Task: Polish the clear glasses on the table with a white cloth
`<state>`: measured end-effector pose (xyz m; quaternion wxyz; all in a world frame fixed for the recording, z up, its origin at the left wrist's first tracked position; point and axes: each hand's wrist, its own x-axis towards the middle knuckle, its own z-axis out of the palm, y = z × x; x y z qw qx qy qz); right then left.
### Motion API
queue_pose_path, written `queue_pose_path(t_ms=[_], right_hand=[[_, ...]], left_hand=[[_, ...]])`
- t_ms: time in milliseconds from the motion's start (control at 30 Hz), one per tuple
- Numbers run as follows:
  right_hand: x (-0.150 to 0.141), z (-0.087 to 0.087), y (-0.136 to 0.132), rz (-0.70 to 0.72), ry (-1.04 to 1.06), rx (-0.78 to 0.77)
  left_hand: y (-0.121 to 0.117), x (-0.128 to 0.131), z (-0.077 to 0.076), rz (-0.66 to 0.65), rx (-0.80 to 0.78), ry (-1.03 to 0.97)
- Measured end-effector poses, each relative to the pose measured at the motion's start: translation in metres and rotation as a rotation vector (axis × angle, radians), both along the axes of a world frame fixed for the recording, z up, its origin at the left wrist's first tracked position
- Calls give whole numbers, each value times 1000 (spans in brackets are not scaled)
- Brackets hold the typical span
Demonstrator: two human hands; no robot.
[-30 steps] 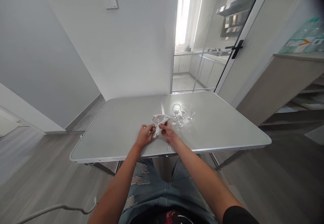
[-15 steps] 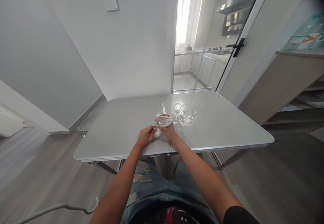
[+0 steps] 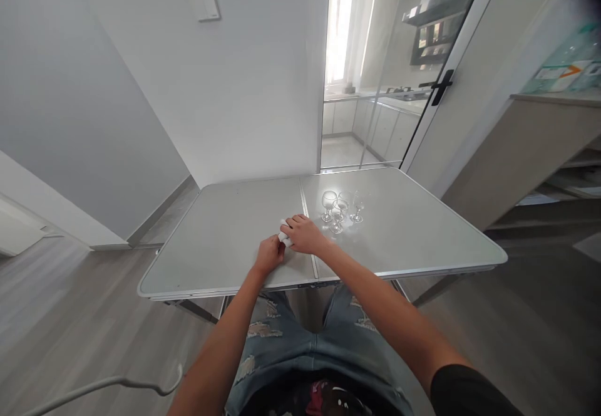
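Over the near middle of the table, my left hand point(image 3: 270, 253) is closed on what looks like the stem end of a stemmed glass, most of it hidden now. My right hand point(image 3: 303, 234) is wrapped from above round a bunched white cloth point(image 3: 284, 239), right against the left hand's fingers. The cloth covers the glass, and only a small piece of it shows between the hands. Just right of my right hand, several clear stemmed glasses point(image 3: 329, 200) stand upright in a close group.
The grey folding table point(image 3: 404, 234) has a metal rim and a seam down its middle. Behind it rise a white wall point(image 3: 253, 103) and a glass door with a black handle point(image 3: 442, 88). A wooden shelf unit point(image 3: 521, 146) with plastic bottles point(image 3: 563, 71) stands at the right.
My right hand has turned over the top of the cloth and shifted slightly left, bunching it toward my left hand. The glass bowl that showed in the cloth is now covered.
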<state>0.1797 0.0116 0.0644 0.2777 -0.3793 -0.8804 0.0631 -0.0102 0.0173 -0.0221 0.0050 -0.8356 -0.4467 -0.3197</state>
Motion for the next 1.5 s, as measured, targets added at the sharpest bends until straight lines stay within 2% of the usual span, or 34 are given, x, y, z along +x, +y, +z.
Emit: queue_pose_path(t_ms=[100,233,467,500,567,633,700,800,867,967,1067,1167,1233,1300,1333,1400,1433,1500], right_hand=[[3,17,15,-38,-31,-191],[15,26,35,-39,-9,-579],[36,1,41,45,590,-1462],[37,-4,40,74,625,-1541],[35,-12,36,124,715,-1604],[24,-20,32,150,888,-1554],[5,-30,27,121,1108,-1430],[-32,-43,18,-93,1400,-1136],[-55,-47,11,-224,1466,-928],[-73,-47,0,-400,1318,-437],[-70,-41,-7,-437,907,70],[-57,-30,-5,-327,416,292],[-48,-18,0,-265,163,319],[-43,-4,8,-223,0,226],[-41,4,13,-215,-46,114],[-38,19,27,-248,-75,-223],[-35,26,35,-281,-60,-425],[-27,34,51,-288,-34,-633]], left_hand=[[-1,0,0,-44,26,20],[-5,2,5,-133,36,80],[-11,3,16,-164,-4,36],[-11,3,17,-162,-1,16],[-10,3,17,-153,3,-31],[-9,2,15,-129,-1,-96],[-6,1,12,-84,-7,-172],[-2,-1,6,-17,-22,-253],[1,-2,1,28,-34,-279],[5,-3,-4,69,-50,-327],[7,-4,-7,54,-69,-316],[8,-5,-8,135,-50,-215],[9,-5,-9,190,-37,-162],[9,-4,-10,216,-33,-122],[8,-4,-10,217,-27,-100],[5,-1,-8,166,2,-45],[3,0,-6,112,23,-12],[-2,3,0,-15,63,52]])
